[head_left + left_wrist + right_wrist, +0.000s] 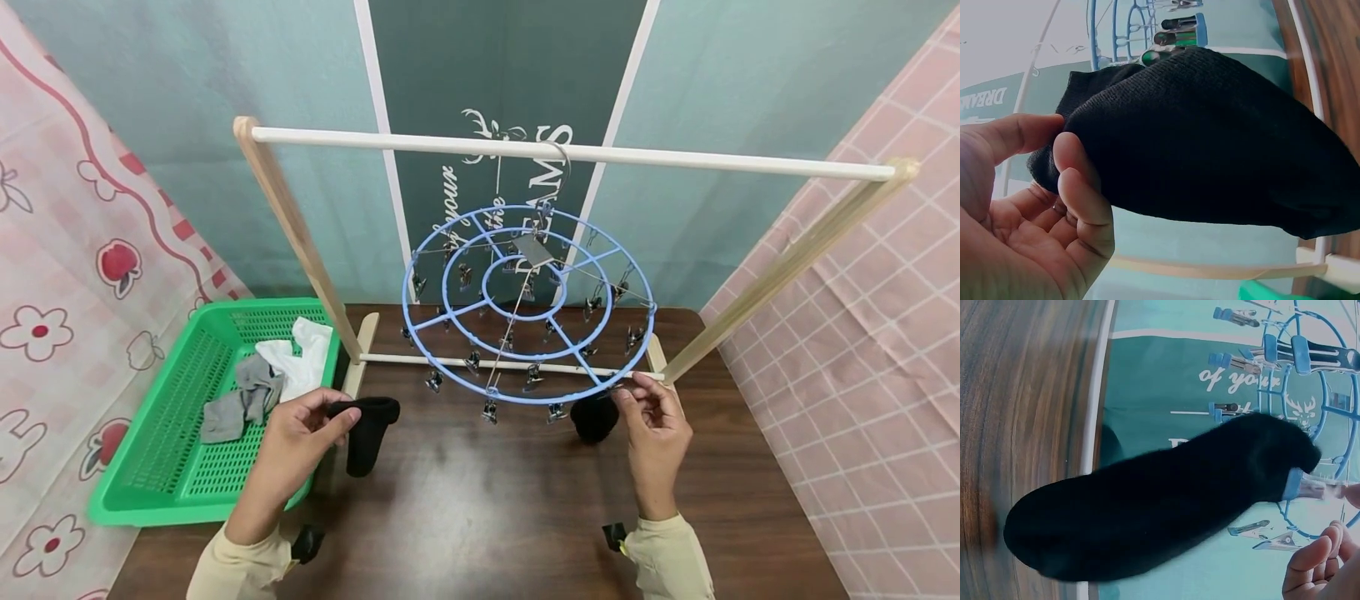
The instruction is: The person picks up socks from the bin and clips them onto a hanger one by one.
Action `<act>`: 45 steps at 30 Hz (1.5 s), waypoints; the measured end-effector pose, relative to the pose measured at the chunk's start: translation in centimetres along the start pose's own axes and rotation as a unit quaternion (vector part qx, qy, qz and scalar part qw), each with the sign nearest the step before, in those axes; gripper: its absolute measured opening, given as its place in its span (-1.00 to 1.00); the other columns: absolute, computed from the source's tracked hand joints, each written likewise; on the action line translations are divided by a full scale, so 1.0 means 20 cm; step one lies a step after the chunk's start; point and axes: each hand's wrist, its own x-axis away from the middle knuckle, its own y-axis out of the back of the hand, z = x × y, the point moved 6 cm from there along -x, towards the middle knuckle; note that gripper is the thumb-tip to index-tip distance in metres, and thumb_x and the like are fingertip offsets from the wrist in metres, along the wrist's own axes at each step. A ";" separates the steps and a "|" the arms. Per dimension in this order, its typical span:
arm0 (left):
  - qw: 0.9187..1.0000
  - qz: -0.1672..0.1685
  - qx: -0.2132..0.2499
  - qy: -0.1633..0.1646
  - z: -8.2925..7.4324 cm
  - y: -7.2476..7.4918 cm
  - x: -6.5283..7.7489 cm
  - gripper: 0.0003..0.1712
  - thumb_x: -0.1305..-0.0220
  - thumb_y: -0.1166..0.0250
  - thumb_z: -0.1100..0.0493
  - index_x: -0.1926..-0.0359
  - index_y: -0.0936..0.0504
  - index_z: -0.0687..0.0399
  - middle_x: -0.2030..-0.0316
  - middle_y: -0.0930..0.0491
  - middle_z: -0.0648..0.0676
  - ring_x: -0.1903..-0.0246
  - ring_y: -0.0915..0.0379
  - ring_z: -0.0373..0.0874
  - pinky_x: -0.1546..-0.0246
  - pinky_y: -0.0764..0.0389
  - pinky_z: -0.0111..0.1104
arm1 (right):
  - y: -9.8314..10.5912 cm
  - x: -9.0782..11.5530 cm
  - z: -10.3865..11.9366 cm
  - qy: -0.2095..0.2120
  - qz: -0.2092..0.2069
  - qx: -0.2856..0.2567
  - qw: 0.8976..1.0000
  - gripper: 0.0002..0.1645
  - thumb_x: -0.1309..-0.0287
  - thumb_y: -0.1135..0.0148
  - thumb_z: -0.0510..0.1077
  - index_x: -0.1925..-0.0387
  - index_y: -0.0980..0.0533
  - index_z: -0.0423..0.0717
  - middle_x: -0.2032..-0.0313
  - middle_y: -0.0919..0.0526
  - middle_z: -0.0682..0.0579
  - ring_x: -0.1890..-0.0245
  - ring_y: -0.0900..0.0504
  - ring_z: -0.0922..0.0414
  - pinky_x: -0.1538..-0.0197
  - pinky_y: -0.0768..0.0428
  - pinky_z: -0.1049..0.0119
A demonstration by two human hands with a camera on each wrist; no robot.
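My left hand point(296, 433) pinches the cuff of a black sock point(366, 442) between thumb and fingers, and the sock hangs down. In the left wrist view this sock point(1210, 144) fills the middle. A second black sock point(1147, 506) hangs by its cuff from a blue-tipped metal clip point(1313, 487). My right hand point(654, 429) is at the hanger's front right edge, fingertips at that clip's handle; part of this grip is outside the right wrist view. The round blue hanger point(480, 387) has several clips around its rings.
A wooden rack with a white top bar point(712, 161) carries the hanger by a hook. On the left stands a green basket point(142, 442) with grey socks point(243, 398) and white socks point(303, 358). Below lies a brown wooden table point(465, 517); patterned curtains hang around it.
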 end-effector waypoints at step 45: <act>0.999 0.021 0.032 0.001 0.06 -0.06 0.06 -0.90 -0.20 -0.34 0.33 0.27 -0.63 0.31 0.62 -0.54 0.08 0.65 -0.46 -0.20 0.62 -0.51 -0.37 | -0.45 0.27 0.13 -0.020 0.278 0.088 0.956 -0.56 0.09 -0.34 -0.56 0.06 -0.55 -0.44 0.61 -0.58 -0.11 0.66 -0.44 0.29 0.63 -0.44 0.43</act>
